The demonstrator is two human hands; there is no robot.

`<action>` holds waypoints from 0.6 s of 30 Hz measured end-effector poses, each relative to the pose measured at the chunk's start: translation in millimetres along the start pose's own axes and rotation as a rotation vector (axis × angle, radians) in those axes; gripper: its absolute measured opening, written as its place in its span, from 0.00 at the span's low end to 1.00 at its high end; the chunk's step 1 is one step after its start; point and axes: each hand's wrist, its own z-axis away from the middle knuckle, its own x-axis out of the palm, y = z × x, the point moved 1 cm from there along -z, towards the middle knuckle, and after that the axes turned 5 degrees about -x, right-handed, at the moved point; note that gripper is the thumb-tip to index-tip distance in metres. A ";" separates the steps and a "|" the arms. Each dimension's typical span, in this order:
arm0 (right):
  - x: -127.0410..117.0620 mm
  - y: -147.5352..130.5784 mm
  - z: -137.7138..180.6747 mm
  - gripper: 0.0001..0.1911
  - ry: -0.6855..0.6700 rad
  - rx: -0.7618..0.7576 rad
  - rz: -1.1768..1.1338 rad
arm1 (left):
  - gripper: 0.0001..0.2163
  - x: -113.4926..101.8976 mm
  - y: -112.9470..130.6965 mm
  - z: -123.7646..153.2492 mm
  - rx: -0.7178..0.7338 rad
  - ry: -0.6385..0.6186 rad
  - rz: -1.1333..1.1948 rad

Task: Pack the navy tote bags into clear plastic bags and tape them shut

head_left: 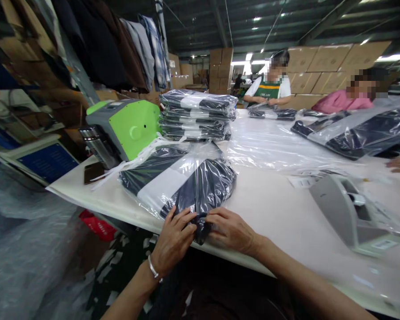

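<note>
Left hand (pixel 173 240) and right hand (pixel 231 231), fingers closed, pinch the near flap of the bagged garment (pixel 183 178) on the counter (pixel 280 209), seemingly mid-fold, wanting firm flattening.

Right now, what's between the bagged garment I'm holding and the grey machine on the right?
Only bare white table lies between the bagged garment and the grey machine, in the head view.

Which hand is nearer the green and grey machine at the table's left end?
Left. The left hand grips the near edge of the plastic-bagged dark garment, in front of the green and grey machine; the right hand grips that edge farther to the right.
</note>
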 end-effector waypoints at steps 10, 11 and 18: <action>23.7 -9.0 4.5 0.11 0.029 -0.155 0.246 | 0.11 1.1 1.2 20.2 0.017 0.153 -0.002; 25.2 -10.0 5.7 0.11 0.023 -0.147 0.242 | 0.10 0.1 4.4 27.3 -0.064 0.192 0.041; 16.7 -15.9 -3.2 0.14 0.020 -0.097 0.182 | 0.10 8.6 33.6 54.4 -0.891 -0.136 0.763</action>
